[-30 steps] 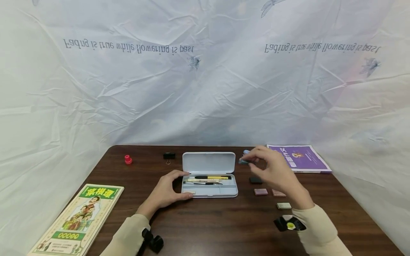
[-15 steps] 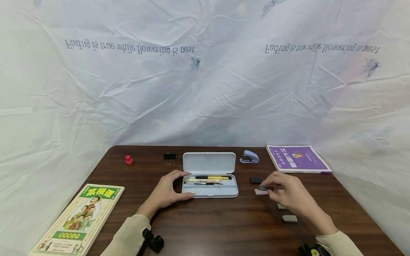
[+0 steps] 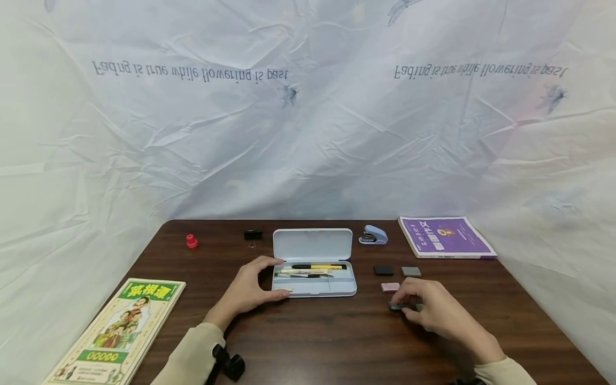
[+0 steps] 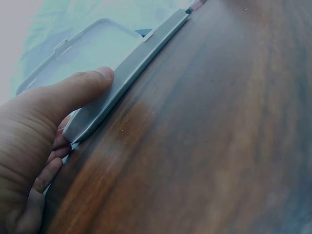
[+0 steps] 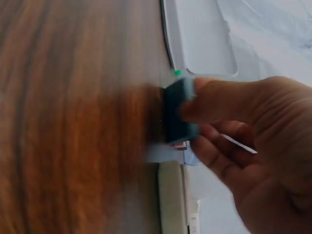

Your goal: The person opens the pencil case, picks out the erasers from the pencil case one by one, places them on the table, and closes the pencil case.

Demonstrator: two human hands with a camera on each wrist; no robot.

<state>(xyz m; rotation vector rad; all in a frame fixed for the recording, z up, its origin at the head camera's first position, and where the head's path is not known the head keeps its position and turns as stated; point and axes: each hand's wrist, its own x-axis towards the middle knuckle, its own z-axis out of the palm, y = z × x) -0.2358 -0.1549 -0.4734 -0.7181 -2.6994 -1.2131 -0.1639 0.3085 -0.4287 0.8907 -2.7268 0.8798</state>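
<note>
The right hand, back from the stapler, now pinched a dark eraser near the desk's front edge, while the left hand still gripped the case.

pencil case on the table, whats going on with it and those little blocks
A person sits at a brown table. Their left hand grips the near left corner of the open grey pencil case, which holds pens. Their right hand pinches a small dark block low over the table, right of the case. Three more small blocks lie nearby: a black one, a grey one and a pink one.
</note>
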